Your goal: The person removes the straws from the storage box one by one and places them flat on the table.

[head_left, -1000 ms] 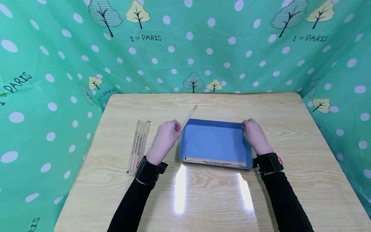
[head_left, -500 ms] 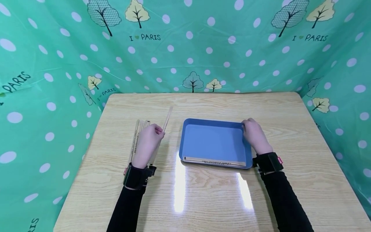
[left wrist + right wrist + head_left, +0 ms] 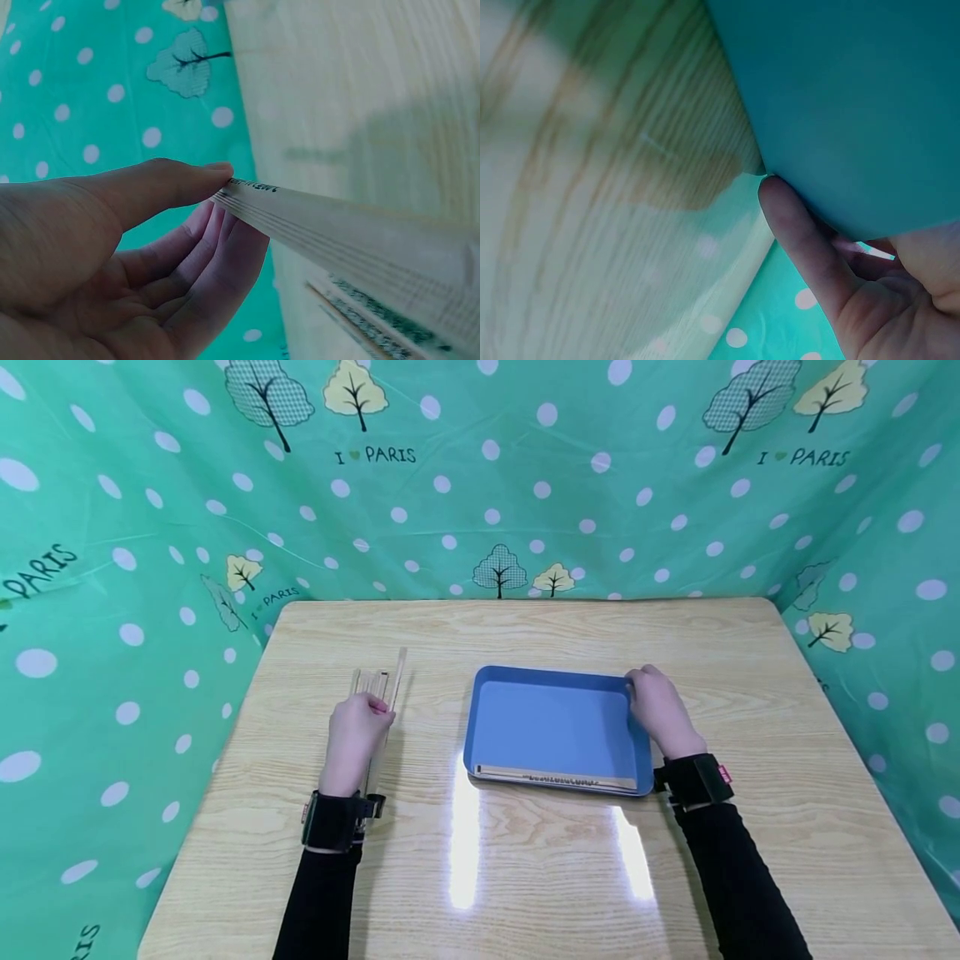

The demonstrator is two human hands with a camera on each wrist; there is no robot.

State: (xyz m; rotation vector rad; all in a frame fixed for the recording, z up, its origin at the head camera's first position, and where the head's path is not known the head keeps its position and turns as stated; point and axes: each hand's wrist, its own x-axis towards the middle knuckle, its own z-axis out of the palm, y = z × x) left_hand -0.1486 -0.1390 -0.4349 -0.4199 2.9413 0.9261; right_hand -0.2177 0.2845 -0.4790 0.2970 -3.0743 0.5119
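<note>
In the head view my left hand is above the left part of the table, pinching a pair of wrapped chopsticks between thumb and fingers. The left wrist view shows the printed, pale wrapper running out from the pinch. Partly hidden under that hand lie several more wrapped chopsticks, side by side. A shallow blue tray sits near the table's middle, with wrapped chopsticks lying along its near wall. My right hand grips the tray's right rim near the far corner; the right wrist view shows its thumb against the tray wall.
The light wood table has bright reflections in front of the tray. A green dotted curtain stands behind the table and along both sides.
My left hand has moved left from the tray's left edge to over the loose chopsticks, carrying the pinched wrapped pair. My right hand and the tray have stayed in place.
</note>
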